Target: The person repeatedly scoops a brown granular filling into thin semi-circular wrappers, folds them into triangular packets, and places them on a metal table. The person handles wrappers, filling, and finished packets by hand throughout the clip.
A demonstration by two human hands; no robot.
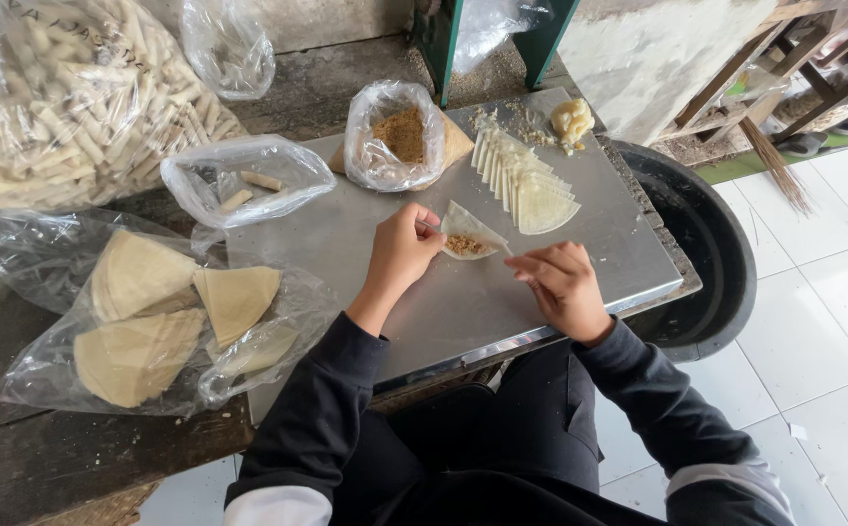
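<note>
A: Where is the wrapper being worked on?

B: The wrapper (pixel 467 232), a pale triangle with brown filling on it, lies on the metal tray (pixel 366 244), near the middle. The person's left hand (pixel 403 248) pinches its left edge between the fingertips. The right hand (pixel 565 282) is just to its right, fingers curled; it seems to touch the wrapper's right corner, but whether it is gripping anything cannot be told.

A: What else sits on the tray?

B: Behind the wrapper, a fanned row of cut wrappers (pixel 521 180), and past them a lump of pale dough (pixel 572 119). To the left of the row stands an open bag of brown filling (pixel 400 136), and further left a clear bag with a few finished rolls (pixel 249 180).

A: And off the tray?

B: On the wooden bench to the left, a plastic bag of folded wrapper sheets (pixel 151 312), and above it a big bag packed with rolls (pixel 64 97). A black tub (pixel 711 253) stands on the right.
</note>
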